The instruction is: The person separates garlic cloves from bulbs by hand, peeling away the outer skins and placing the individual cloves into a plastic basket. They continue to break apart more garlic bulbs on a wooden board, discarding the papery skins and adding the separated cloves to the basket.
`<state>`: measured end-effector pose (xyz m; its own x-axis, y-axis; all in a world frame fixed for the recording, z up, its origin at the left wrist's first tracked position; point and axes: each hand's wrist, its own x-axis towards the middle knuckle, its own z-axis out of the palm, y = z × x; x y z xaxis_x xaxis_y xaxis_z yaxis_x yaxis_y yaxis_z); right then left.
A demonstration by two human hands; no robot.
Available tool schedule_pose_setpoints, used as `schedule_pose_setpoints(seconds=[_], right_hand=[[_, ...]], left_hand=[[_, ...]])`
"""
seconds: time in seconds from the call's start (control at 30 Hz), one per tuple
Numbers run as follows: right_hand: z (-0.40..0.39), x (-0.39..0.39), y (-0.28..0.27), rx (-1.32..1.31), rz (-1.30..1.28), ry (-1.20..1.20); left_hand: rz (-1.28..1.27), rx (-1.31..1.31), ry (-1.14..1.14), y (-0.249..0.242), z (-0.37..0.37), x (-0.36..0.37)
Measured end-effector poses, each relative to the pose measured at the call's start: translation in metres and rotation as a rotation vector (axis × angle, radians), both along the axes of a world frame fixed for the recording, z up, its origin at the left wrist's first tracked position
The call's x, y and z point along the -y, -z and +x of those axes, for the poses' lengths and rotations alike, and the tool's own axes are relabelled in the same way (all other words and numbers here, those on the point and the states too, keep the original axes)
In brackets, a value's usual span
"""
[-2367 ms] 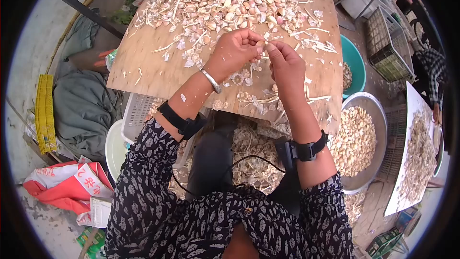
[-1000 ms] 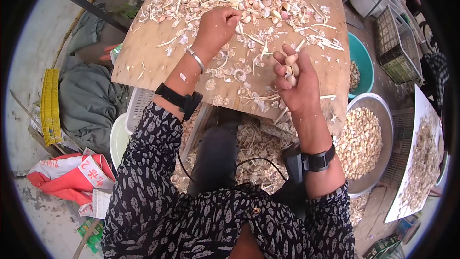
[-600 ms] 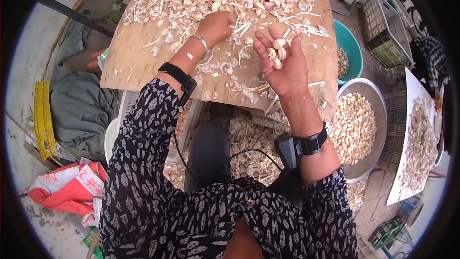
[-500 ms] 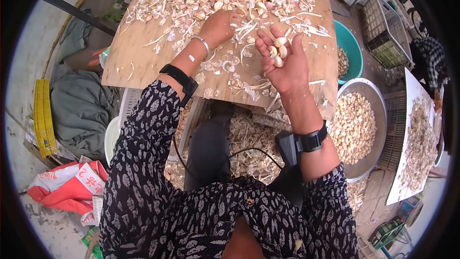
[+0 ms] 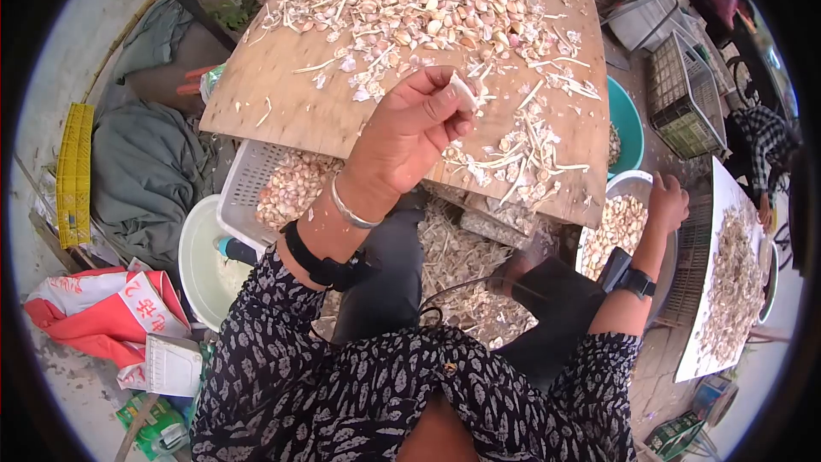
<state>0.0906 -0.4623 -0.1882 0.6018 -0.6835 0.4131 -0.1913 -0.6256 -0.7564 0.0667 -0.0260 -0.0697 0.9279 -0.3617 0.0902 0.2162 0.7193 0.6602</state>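
Left hand (image 5: 415, 124): raised above near table edge, pinching small whitish garlic piece (image 5: 463, 92) between thumb and fingers.
Right hand (image 5: 668, 204): over round silver metal basin (image 5: 670, 258), fingers partly curled; unable to tell whether holding anything.
Basin contents: pale garlic cloves (image 5: 609, 235).
Tabletop (image 5: 333, 111): tan plywood, strewn with white papery skins (image 5: 526, 154).
Far side: heap of pinkish cloves (image 5: 436, 13).

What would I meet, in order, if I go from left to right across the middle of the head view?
Yellow slatted plastic piece, grey-green cloth, white perforated basket, left grip pinching a pale piece, teal basin, right grip, white board.
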Motion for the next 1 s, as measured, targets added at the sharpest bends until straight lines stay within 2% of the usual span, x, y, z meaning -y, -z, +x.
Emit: schedule_pose_setpoints(seconds=[0.13,0.17,0.2,0.27,0.33,0.37,0.4,0.43,0.47,0.5,0.53,0.57,0.6,0.67,0.77,0.8,0.83,0.87,0.9,0.93,0.97,1.0], right_hand=[[-0.007,-0.028,-0.003,-0.069,-0.564,-0.011],[0.001,-0.057,-0.008,-0.026,-0.147,-0.225],[0.013,-0.102,-0.019,0.018,0.275,-0.428],[0.025,-0.176,-0.031,-0.064,0.364,-0.624],[0.038,-0.232,-0.044,-0.114,0.220,-0.790],[0.055,-0.253,-0.037,-0.005,0.000,-0.893],[0.067,-0.275,-0.043,0.058,-0.110,-1.006],[0.084,-0.294,-0.040,0.081,-0.250,-1.053],[0.103,-0.310,-0.033,-0.002,-0.366,-1.071],[0.119,-0.325,-0.026,0.024,-0.441,-1.087],[0.129,-0.336,-0.017,0.046,-0.515,-1.103],[0.135,-0.344,-0.012,0.047,-0.519,-1.107],[0.141,-0.351,-0.009,0.005,-0.600,-1.142],[0.148,-0.359,-0.008,-0.041,-0.694,-1.175],[0.143,-0.352,-0.015,-0.140,-0.711,-1.103],[0.142,-0.345,-0.019,-0.187,-0.599,-1.036],[0.139,-0.336,-0.024,-0.231,-0.487,-0.965],[0.135,-0.325,-0.031,-0.237,-0.497,-0.961],[0.129,-0.312,-0.037,-0.261,0.244,-1.015],[0.122,-0.301,-0.042,-0.253,0.990,-0.969],[0.115,-0.293,-0.045,-0.251,0.986,-0.950],[0.107,-0.285,-0.047,-0.204,1.212,-0.992]], left_hand=[[-0.077,0.449,0.011,-0.081,-0.090,0.022],[-0.192,0.571,0.098,-0.096,-0.099,0.020],[-0.192,0.569,0.092,-0.105,-0.105,0.022],[-0.204,0.687,-0.084,-0.121,-0.117,0.022],[-0.224,0.806,-0.256,-0.128,-0.119,0.021],[-0.227,0.807,-0.261,-0.124,-0.116,0.019],[-0.270,0.846,-0.278,-0.117,-0.111,0.017],[-0.311,0.885,-0.300,-0.110,-0.107,0.014],[-0.349,0.925,-0.320,-0.104,-0.102,0.009],[-0.350,0.928,-0.326,-0.107,-0.107,0.000],[-0.214,0.708,-0.307,-0.113,-0.120,-0.012],[-0.080,0.490,-0.284,-0.119,-0.120,-0.020],[-0.082,0.495,-0.290,-0.112,-0.109,-0.024],[-0.315,0.850,-0.240,-0.094,-0.078,-0.026],[-0.380,0.804,-0.271,-0.091,-0.075,-0.029],[-0.394,0.804,-0.271,-0.075,-0.089,-0.031],[-0.447,0.643,-0.204,-0.046,-0.112,-0.033],[-0.495,0.482,-0.137,-0.030,-0.125,-0.035],[-0.504,0.478,-0.134,-0.036,-0.116,-0.034],[-0.521,0.637,-0.195,-0.041,-0.104,-0.032],[-0.538,0.794,-0.256,-0.048,-0.095,-0.029],[-0.551,0.783,-0.243,-0.059,-0.095,-0.025]])
